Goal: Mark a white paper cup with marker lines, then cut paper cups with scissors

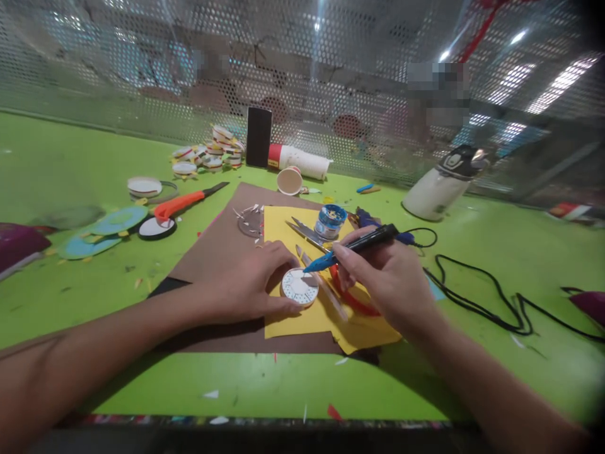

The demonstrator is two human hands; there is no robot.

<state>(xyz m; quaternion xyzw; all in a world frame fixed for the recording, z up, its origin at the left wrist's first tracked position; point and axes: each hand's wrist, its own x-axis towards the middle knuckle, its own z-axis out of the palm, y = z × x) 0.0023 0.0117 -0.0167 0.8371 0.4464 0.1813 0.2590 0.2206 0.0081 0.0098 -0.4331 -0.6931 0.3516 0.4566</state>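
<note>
My left hand curls around a small white paper disc with dots and lines on it, pinning it against a yellow paper sheet. In my right hand is a black pen-like tool with a blue tip, its fingers closed on it and the tip resting at the disc's upper edge. A black cord trails from the tool to the right. A red ring lies under my right hand.
Brown paper lies under the yellow sheet on the green table. Nearby are scissors, a blue-lidded pot, an orange cutter, blue paper rings, stacked cups, a black box and a white bottle. Mesh wall behind.
</note>
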